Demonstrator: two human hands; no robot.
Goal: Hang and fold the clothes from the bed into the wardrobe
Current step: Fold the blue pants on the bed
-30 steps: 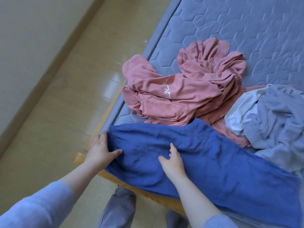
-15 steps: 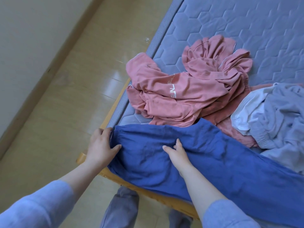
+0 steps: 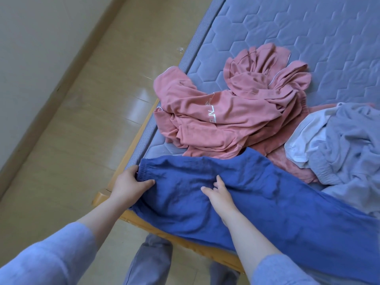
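crinkled matt blue cloth trousers (image 3: 257, 194), quilted mattress (image 3: 308, 38), glossy floor (image 3: 82, 120)

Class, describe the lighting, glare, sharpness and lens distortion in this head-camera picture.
Head view: soft, even daylight with faint shadows; bright glare patches on the floor; blue trousers and pink top sharp; mattress edge bows slightly, a wide-angle effect.

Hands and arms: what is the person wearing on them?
Soft light blue-grey fabric sleeves cover both arms, the left sleeve and right sleeve ending partway along the forearms. Left hand and right hand are bare: no gloves, rings or watch.
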